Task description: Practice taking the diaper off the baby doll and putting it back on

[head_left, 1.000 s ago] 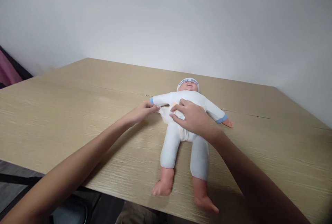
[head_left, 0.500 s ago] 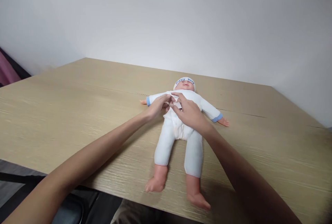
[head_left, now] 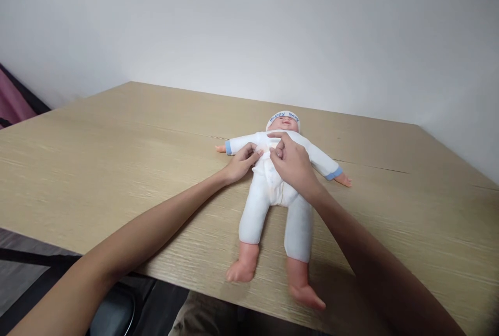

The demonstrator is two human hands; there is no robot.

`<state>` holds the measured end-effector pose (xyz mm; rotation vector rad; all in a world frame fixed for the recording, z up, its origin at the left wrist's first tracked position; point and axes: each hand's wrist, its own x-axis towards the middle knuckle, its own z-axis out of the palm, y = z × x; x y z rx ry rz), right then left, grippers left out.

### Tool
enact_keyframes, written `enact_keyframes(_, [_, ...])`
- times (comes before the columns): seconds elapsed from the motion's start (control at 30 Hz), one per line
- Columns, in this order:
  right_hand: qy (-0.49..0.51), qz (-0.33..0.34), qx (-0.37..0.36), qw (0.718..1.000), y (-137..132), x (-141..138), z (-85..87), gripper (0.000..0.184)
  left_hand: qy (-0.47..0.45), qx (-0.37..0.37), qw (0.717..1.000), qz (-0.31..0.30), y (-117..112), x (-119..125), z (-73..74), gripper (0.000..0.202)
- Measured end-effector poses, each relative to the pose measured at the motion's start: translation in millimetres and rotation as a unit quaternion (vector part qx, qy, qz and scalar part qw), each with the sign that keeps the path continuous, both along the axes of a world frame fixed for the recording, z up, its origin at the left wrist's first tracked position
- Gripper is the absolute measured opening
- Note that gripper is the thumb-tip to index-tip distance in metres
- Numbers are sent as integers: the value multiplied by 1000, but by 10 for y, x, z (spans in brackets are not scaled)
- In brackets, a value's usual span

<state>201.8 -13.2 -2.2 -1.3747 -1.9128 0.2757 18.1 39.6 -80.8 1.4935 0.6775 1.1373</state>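
Note:
A baby doll (head_left: 253, 222) in a white suit with blue cuffs lies on its back, feet toward me. A white diaper (head_left: 276, 193) is wrapped around its middle, over the suit. My left hand (head_left: 242, 162) is at the diaper's upper left edge, thumb and fingers pinched on it. At the waist's right side, my right hand (head_left: 294, 162) has its index finger stretched across the doll's chest. Its thumb and other fingers are closed at the diaper's upper edge, which they partly hide. A small gap separates the two hands.
The doll rests on a wooden table (head_left: 117, 170) with a thin seam across it. A pale wall (head_left: 241, 35) rises behind. At far left hangs pink and black cloth (head_left: 17, 97). A dark chair (head_left: 115, 310) stands below the table's front edge.
My hands have parted: the right has moved right and up from the left, its fingers more curled. The view has tilted down slightly, and the doll sits a little further right in it.

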Motion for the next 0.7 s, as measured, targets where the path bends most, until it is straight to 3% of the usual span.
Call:
enact_keyframes(0.13, [0,-13,74,997,51,29,-8,41,28,14,999,30,-17,-4,-2,51])
enact_keyframes(0.2, [3,-18,99,995,46,45,31,42,63,25,994,83,-72,-6,37,42])
enact_keyframes(0.3, [23,-24,125,992,-100,73,131,38,94,69,972,205,-295,-25,185,32])
enact_keyframes(0.37, [34,-15,135,990,-327,102,195,29,96,133,958,235,-551,-62,337,27])
enact_keyframes(0.4, [37,-2,132,991,-476,122,216,24,102,172,956,216,-701,-90,420,23])
enact_keyframes(0.47, [43,46,91,994,-811,178,219,13,154,251,949,113,-1005,-158,573,12])
enact_keyframes(0.57, [33,133,-49,989,-1265,306,116,5,310,317,895,-48,-1342,-260,691,13])
enact_keyframes(0.63, [-3,147,-109,983,-1439,414,3,9,384,320,862,-88,-1430,-308,673,21])
enact_keyframes(0.7, [-49,129,-113,984,-1485,520,-104,11,411,302,856,-84,-1417,-336,605,24])
